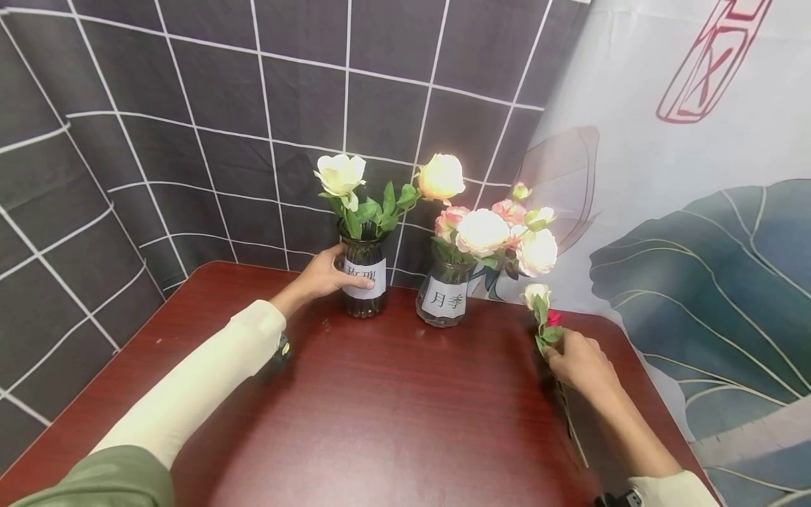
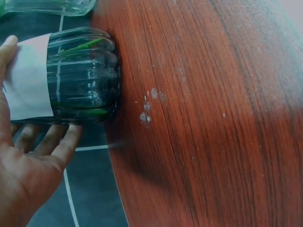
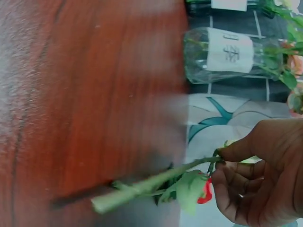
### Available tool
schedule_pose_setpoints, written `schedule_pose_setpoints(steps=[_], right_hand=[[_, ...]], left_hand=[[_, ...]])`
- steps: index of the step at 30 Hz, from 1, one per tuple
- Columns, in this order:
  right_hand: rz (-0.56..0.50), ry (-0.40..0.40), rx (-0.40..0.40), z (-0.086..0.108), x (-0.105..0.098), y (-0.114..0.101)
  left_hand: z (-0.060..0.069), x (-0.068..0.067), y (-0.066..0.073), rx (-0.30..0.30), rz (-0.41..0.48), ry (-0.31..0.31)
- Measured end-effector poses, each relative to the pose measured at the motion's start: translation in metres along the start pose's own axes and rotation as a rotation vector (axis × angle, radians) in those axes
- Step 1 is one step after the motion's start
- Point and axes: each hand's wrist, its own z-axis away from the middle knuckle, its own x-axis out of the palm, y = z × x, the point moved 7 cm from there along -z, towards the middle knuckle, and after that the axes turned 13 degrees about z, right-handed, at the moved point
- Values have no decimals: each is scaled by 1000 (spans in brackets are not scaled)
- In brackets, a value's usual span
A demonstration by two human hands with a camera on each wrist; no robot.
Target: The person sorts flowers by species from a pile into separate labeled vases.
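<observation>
Looks like a good chunk of the flower arranging is done: both the dark vase (image 1: 364,306) and the clear vase (image 1: 438,319) stand at the back of the table (image 1: 412,394) with flowers in them. What's left, I'd say, is the stuff over at the right side, where the right hand (image 1: 586,362) pinches a green stem (image 3: 142,184) between thumb and finger, well apart from both vases. There's a cream bloom (image 1: 537,294) and a red bloom (image 1: 554,318) there, but I can't tell if they share one stem or sit on two. Left hand (image 1: 331,273) is wrapped round the dark vase, thumb over its label (image 1: 378,285). Headcount: two vases, two labels (one each), two blooms in the dark vase (one creamy, one yellow-orange), and in the clear one two big pale blooms plus a few smaller pink ones that overlap too much for an honest count. Outside the vases, two blooms, one cream, one red.
</observation>
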Motion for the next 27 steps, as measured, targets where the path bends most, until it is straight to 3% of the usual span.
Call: schedule_pose_setpoints(steps=[15,27], right_hand=[[-19,107,-18,3,-35,2],[-126,300,43,10,-72,11]], left_hand=[[1,1,2,2,9,1],[1,-1,-1,31,6,1]])
